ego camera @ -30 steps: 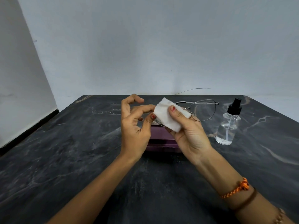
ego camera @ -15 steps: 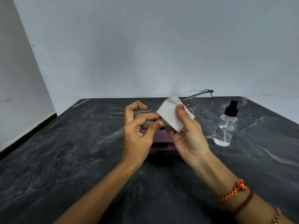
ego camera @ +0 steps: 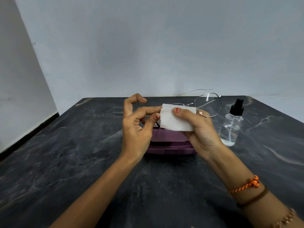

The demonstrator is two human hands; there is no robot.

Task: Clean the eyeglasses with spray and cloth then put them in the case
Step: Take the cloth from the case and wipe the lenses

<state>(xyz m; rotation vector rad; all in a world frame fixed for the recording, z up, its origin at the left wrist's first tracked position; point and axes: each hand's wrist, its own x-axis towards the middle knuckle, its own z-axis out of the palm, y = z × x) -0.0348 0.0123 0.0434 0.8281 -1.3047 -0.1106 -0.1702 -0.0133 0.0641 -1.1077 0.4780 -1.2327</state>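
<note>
Thin metal-framed eyeglasses are held in the air above the table. My left hand pinches their left end between thumb and fingers. My right hand presses a folded white cloth over the left lens, thumb on top. The right lens sticks out past the cloth and one temple arm points back to the right. Under my hands a closed purple case lies on the dark marble table. A clear spray bottle with a black top stands to the right.
A pale wall rises just behind the table's far edge. On the left the table ends beside a wall with a black skirting strip. Bracelets sit on my right wrist.
The cloth has turned flatter and now covers more of the left lens. The glasses have tilted, and the right lens sits lower and further right than half a second ago.
</note>
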